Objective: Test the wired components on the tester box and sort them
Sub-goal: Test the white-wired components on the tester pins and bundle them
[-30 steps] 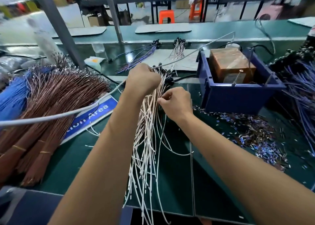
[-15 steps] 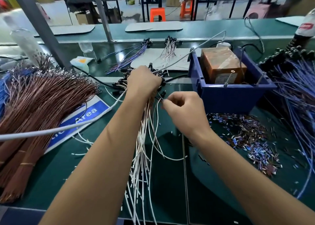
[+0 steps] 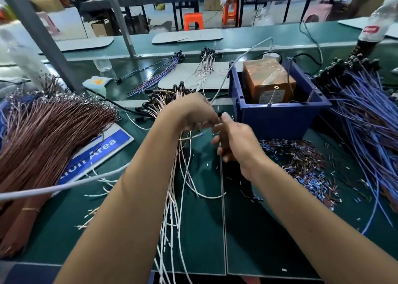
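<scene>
Brown wire bundle (image 3: 43, 137) on green tabletop (image 3: 120, 230) at left, my left hand (image 3: 189, 111) grip closed round white-wired components (image 3: 172, 208) at centre, my right hand (image 3: 234, 141) grip pinching one wired component (image 3: 221, 176), blue bin (image 3: 280, 120) with tester box (image 3: 267, 81), blue wires (image 3: 366, 122) right.

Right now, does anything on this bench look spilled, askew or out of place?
Yes. Small cut wire bits are strewn loose over the green mat, in front of the blue bin. The blue sign lies crooked, partly under the brown wire bundle. Nothing looks damaged.
</scene>
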Demonstrator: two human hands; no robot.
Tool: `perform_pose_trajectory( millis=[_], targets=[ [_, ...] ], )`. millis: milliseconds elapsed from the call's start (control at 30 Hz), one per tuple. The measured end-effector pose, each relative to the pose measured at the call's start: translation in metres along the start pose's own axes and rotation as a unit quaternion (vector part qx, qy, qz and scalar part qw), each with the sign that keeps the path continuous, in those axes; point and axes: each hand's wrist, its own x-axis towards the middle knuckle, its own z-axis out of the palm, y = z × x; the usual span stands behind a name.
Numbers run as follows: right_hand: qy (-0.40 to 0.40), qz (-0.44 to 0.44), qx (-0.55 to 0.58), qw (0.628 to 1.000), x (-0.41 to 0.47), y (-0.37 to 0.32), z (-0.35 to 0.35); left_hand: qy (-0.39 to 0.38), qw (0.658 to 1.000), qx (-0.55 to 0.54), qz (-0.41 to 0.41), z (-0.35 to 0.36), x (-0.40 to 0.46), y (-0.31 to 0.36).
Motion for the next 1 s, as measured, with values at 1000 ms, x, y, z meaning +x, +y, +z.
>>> perform_pose_trajectory(
  millis=[1000],
  targets=[
    [-0.154,-0.219,0.089,0.959,-0.037,-0.031,-0.066,0.212,0.702,-0.655,0.181,0.052,-0.059,0.082]
  ],
)
